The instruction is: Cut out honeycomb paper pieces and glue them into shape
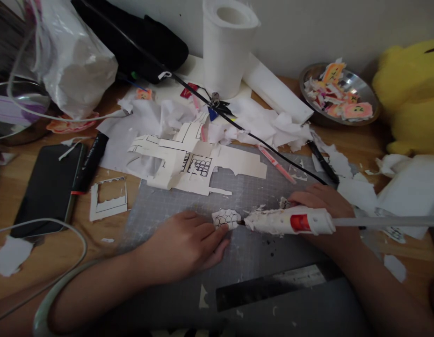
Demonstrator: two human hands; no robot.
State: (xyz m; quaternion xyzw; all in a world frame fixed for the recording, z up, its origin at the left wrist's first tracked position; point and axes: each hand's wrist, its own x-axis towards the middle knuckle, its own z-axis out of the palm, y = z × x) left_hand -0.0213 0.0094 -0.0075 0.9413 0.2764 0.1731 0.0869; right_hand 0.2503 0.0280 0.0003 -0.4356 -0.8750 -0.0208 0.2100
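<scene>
My left hand (192,241) is closed at the left edge of a small paper piece with drawn circles (226,218), its fingertips pinching or pressing it just above the grey cutting mat (234,262). My right hand (318,208) is wrapped round a white glue gun (282,221) with a red patch and a clear stick out of its back. The gun's dark nozzle touches or nearly touches the paper piece's right edge. Behind them lies a larger cut paper form (178,161) with black outlines and drawn circles.
A metal ruler (273,284) lies near the front. At the left are a phone (48,185), black marker (92,161) and paper frame (108,199). Toward the back stand a paper roll (229,51) and a metal bowl of scraps (306,79). A black cable (266,141) crosses the desk.
</scene>
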